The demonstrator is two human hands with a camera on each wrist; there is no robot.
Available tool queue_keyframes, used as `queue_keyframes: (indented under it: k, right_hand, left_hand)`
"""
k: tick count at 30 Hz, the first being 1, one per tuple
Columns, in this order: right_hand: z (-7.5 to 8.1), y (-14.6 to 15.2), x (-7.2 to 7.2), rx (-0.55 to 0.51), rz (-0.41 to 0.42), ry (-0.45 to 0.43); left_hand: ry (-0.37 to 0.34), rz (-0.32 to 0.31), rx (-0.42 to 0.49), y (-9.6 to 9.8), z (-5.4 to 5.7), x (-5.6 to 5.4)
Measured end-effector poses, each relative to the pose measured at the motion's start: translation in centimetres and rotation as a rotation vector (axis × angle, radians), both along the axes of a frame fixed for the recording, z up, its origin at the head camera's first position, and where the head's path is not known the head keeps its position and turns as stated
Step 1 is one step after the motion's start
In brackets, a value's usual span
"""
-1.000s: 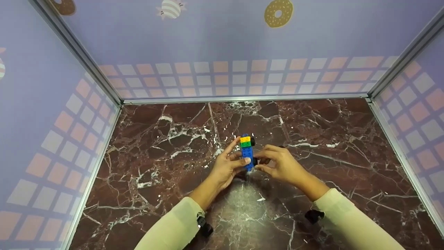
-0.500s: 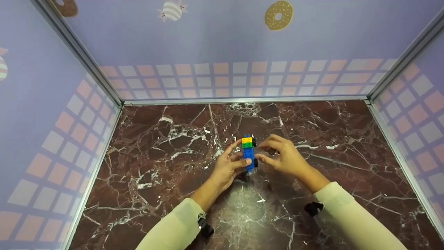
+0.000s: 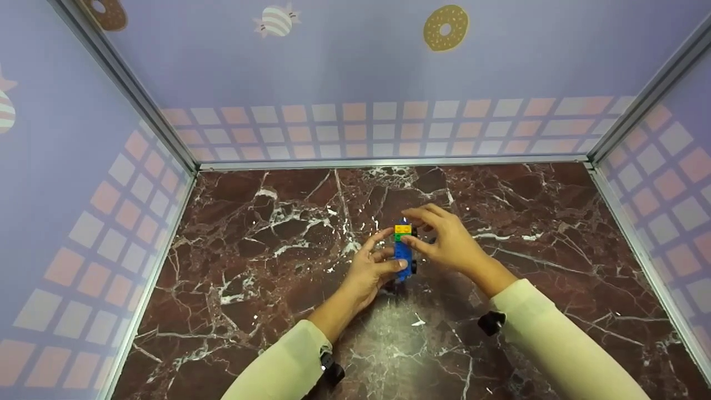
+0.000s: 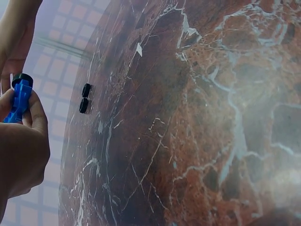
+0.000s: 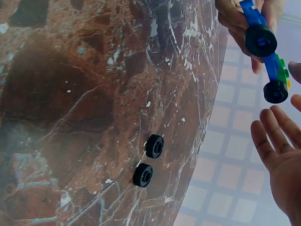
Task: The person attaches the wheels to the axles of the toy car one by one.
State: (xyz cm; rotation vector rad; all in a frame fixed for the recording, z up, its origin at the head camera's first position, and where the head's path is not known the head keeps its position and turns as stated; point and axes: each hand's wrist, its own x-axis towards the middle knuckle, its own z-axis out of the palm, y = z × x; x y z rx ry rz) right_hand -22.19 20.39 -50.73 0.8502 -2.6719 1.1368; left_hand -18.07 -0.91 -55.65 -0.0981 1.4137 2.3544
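Observation:
My left hand (image 3: 367, 275) grips a small toy car (image 3: 403, 253) above the tabletop, thumb on top of its blue base. A yellow brick (image 3: 402, 229) and a green brick (image 3: 398, 237) sit at the car's far end. Two black wheels show along its right side; the right wrist view has the near wheel (image 5: 261, 40) and the far wheel (image 5: 275, 92). My right hand (image 3: 452, 241) is around the far end, its fingers extended and spread. Its thumb overlaps the green brick in the head view; whether it touches, I cannot tell.
Two loose black wheels, one (image 5: 154, 146) beside the other (image 5: 143, 175), stand on the dark red marbled tabletop (image 3: 266, 266). The right hand covers them in the head view. Purple patterned panels (image 3: 355, 72) enclose the back and sides.
My right hand has moved from the near wheel up to the car's far end, its fingers spreading. The left hand still holds the car, which has shifted slightly right and nearer.

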Motion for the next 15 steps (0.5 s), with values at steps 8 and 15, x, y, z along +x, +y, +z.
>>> queue_keyframes:
  k: [8,15]
  right_hand:
    - [-0.02,-0.89,-0.46,0.028,0.063,-0.024]
    - [0.09,-1.04,-0.59,-0.017,0.05,-0.058]
  left_hand:
    - [-0.008,-0.004,-0.013,-0.08,-0.06,0.22]
    - [-0.008,-0.004,-0.015,-0.48,-0.27,0.06]
